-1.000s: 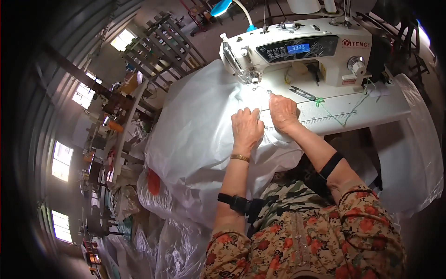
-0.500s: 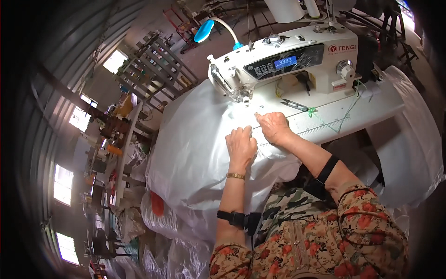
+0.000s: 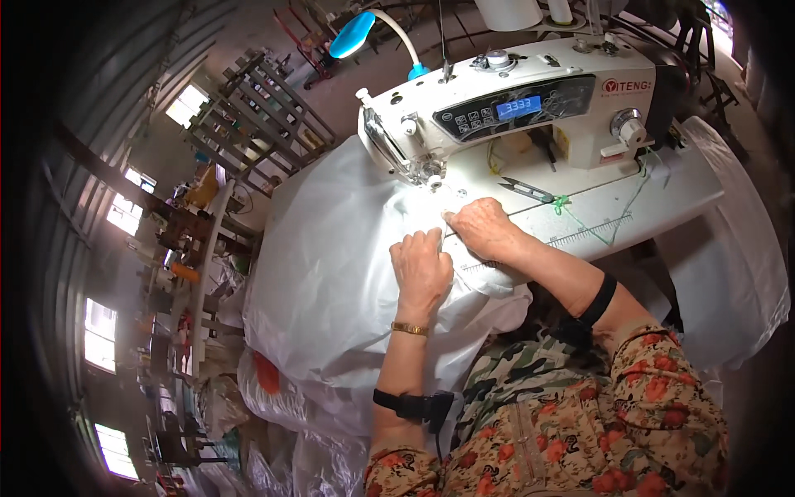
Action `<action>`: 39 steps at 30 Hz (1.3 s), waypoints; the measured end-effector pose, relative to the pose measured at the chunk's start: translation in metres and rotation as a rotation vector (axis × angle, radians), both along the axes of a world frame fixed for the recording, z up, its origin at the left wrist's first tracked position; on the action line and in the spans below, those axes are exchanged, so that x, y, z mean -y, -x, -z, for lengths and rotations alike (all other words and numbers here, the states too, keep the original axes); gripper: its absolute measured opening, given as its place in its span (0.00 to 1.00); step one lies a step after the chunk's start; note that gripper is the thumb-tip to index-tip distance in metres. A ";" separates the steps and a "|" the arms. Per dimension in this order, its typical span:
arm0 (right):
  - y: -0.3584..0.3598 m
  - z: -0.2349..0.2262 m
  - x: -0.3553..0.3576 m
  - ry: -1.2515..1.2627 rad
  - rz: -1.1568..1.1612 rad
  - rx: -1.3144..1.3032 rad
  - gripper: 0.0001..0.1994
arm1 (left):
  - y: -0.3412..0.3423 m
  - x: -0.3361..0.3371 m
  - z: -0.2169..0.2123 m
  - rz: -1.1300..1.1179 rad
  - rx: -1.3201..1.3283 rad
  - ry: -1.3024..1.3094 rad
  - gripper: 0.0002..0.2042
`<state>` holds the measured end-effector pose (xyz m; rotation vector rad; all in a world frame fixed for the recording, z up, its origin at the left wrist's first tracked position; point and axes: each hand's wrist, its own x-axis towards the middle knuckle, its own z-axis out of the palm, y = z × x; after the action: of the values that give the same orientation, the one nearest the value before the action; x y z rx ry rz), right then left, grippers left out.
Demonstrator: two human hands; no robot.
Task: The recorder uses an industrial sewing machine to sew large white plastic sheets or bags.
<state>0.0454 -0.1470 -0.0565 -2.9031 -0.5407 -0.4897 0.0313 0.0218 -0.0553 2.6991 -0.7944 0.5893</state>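
Observation:
A white sewing machine (image 3: 580,124) stands in front of me, its needle area brightly lit and too glaring to make out. A large white sheet of thin, plastic-like material (image 3: 310,248) lies under the needle and spreads left and toward me. My left hand (image 3: 421,272) is closed on the sheet's edge just in front of the needle, fingers bent. Close by on the right, my right hand (image 3: 484,228) pinches the same sheet near the needle, thumb and forefinger together. Thread snips (image 3: 528,190) with green thread (image 3: 561,205) tied to them lie on the machine bed beyond my right hand.
A blue-headed lamp (image 3: 354,35) rises behind the machine. Ruler marks (image 3: 580,232) run along the table's front edge. More white sheeting (image 3: 712,257) hangs at the right end. A thread cone (image 3: 508,12) stands at the back; metal racks (image 3: 269,116) are farther left.
The view has shifted a little, so the machine appears slightly larger. Both hands keep their hold on the sheet, the left a little farther from the right hand's wrist.

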 end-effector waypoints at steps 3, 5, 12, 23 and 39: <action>-0.002 0.001 0.000 -0.008 0.009 0.021 0.10 | -0.003 0.001 -0.001 0.036 0.020 0.043 0.10; -0.004 0.002 -0.001 0.006 0.007 0.014 0.09 | -0.007 0.002 -0.002 0.018 0.000 0.028 0.09; -0.015 0.007 0.000 -0.044 -0.015 0.066 0.07 | -0.036 0.014 -0.005 -0.024 -0.026 0.033 0.11; 0.007 -0.003 0.024 -0.353 -0.078 0.021 0.15 | 0.064 -0.011 -0.003 0.046 0.016 0.578 0.18; 0.122 0.169 0.054 -0.381 0.070 -0.196 0.33 | 0.224 -0.013 0.094 0.051 -0.126 -0.064 0.27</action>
<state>-0.0765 -0.2010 -0.2256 -2.5713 -0.2816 -0.2750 -0.1930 0.0352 -0.1490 2.7328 -0.8589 0.3844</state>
